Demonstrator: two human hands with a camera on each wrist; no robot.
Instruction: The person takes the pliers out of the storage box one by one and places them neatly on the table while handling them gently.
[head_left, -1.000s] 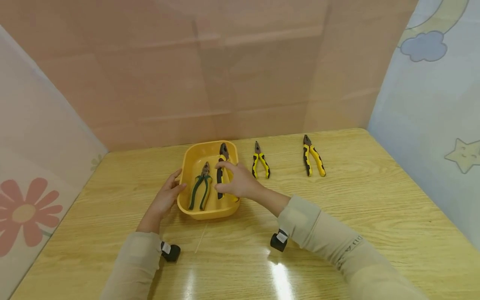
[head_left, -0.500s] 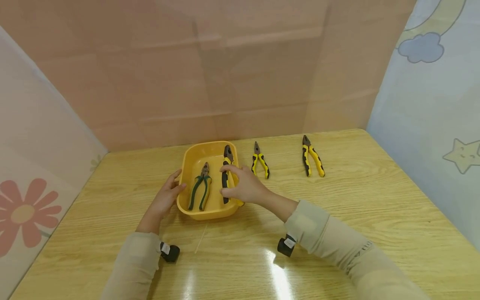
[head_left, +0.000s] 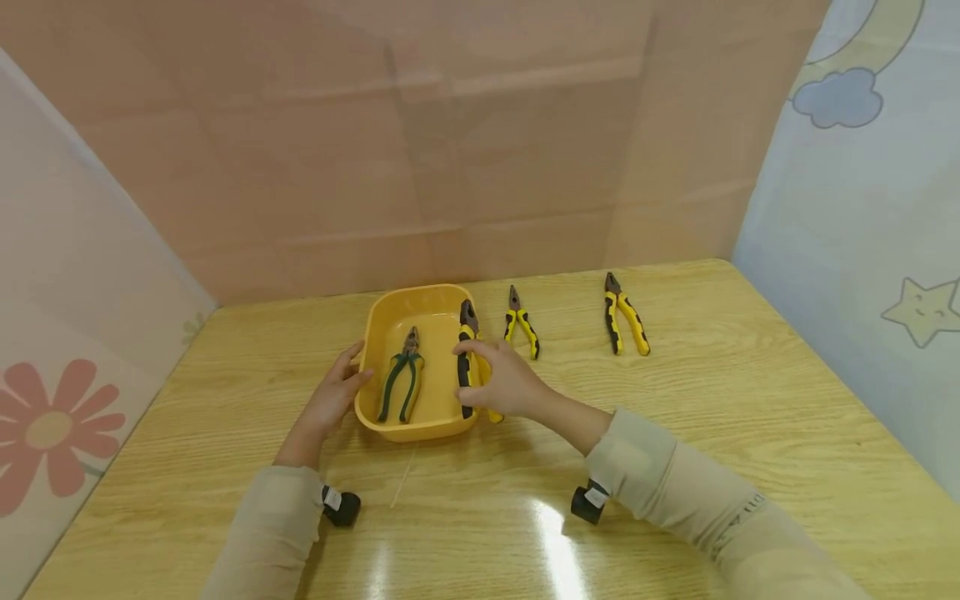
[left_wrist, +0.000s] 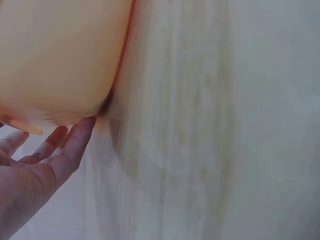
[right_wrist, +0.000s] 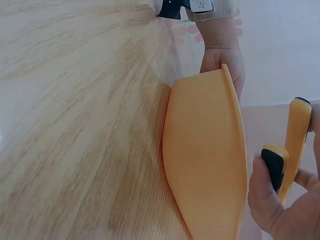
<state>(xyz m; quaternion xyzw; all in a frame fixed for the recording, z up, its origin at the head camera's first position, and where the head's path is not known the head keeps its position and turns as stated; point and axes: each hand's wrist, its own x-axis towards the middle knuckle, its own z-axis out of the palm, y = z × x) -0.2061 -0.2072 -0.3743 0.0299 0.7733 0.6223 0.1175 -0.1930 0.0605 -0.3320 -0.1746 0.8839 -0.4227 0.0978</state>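
In the head view my right hand (head_left: 510, 382) grips yellow-and-black pliers (head_left: 467, 362) by the handles, thumb and fingers on either side. The pliers' dark head points away, and they overlap the right rim of a yellow plastic bin (head_left: 420, 432). Their handle ends (right_wrist: 298, 125) show above the bin's rim in the right wrist view. My left hand (head_left: 336, 393) holds the bin's left side, thumb at the rim and fingers against the outer wall. Green-handled pliers (head_left: 402, 379) lie inside the bin.
On the wooden table (head_left: 675, 467), small yellow-and-black long-nose pliers (head_left: 521, 321) lie right of the bin. Another yellow-and-black pair of pliers (head_left: 625, 312) lies farther right. A pink backdrop (head_left: 480, 150) rises behind the table, with printed side panels left and right.
My right hand has carried the yellow-and-black pliers rightward, from over the bin's inside to over its right rim. The left hand and the bin have stayed in place.
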